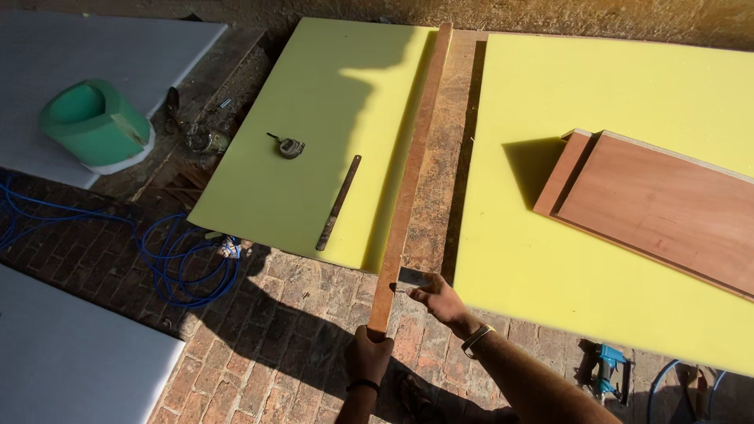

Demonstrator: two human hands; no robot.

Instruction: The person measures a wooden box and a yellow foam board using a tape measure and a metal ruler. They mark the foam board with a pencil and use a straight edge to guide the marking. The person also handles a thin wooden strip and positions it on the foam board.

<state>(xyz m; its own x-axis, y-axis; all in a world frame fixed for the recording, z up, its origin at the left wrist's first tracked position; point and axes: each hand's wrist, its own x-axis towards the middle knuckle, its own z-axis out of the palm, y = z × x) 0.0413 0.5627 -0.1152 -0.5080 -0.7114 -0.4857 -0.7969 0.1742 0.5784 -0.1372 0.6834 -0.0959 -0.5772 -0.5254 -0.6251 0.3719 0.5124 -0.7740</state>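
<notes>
Head view, near edge: left hand (pixel 367 355) wrapped around the near end of a long wooden batten (pixel 411 169), fingers closed tight on it. Right hand (pixel 438 298) just beside it, to the right, fingers pinched on a small flat metal blade (pixel 411 277) laid against the batten's right edge. Batten runs from the hands straight away to the far end, lying along the gap between two yellow sheets.

Left yellow sheet (pixel 314 102) carries a metal ruler (pixel 338 202) and, farther off, a tape measure (pixel 290 146). Right yellow sheet (pixel 628 259) carries stacked plywood boards (pixel 667 208). Brick floor (pixel 267 345) below; blue hose (pixel 169 263) coiled at left; green tub (pixel 94 122) on a white sheet far left; blue power tool (pixel 605 371) near right.

Risk, as judged: only the near end of the batten is held, so sideways pressure from the blade could swing the far end off line. A slip of the blade would bring it close to the left hand's knuckles. Hose loops lie near the feet, a trip hazard.
</notes>
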